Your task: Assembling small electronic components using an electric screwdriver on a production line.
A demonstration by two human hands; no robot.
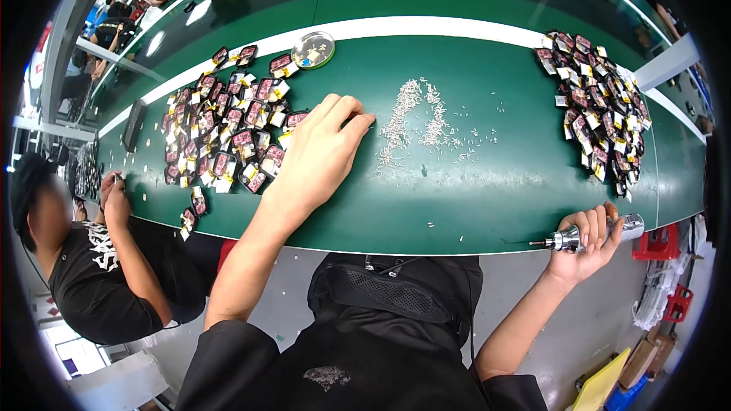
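My left hand (324, 144) is over the green table (487, 205), at the right edge of the left heap of small black parts (228, 118). Its fingers are curled together at the tips, and what they may hold is hidden. Just right of those fingertips lies a scatter of tiny silver pieces (403, 118), which look like screws. By the table's near edge, my right hand (586, 240) is wrapped around a silver electric screwdriver (567, 240). Its thin bit points left.
A second heap of black parts (594, 106) lies at the far right. A round metal dish (313, 50) stands behind the left heap. At the left, a co-worker in a black shirt (114, 274) sits with hands raised. Red stools (659, 243) stand at the right.
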